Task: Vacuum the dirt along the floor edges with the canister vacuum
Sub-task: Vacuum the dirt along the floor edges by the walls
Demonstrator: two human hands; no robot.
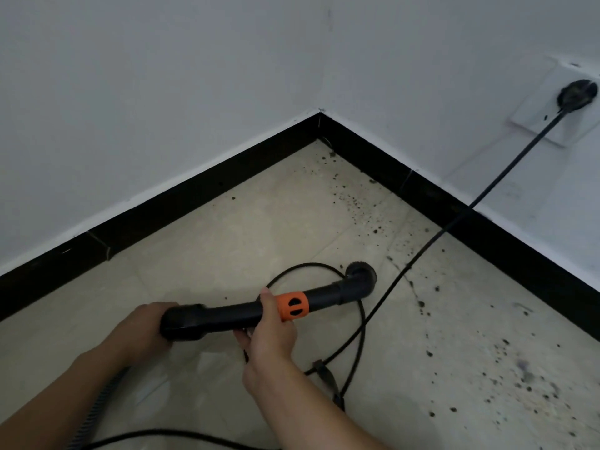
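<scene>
The left hand [143,329] wraps round the rear end of the black vacuum wand [227,315]. The right hand [269,326] grips it just behind the orange collar [293,306] (thumb up on top). Past the right fingers, the round brush nozzle [360,277] points down toward the tile, and the dirt [354,203] lies scattered farther out along the black skirting [422,186].
</scene>
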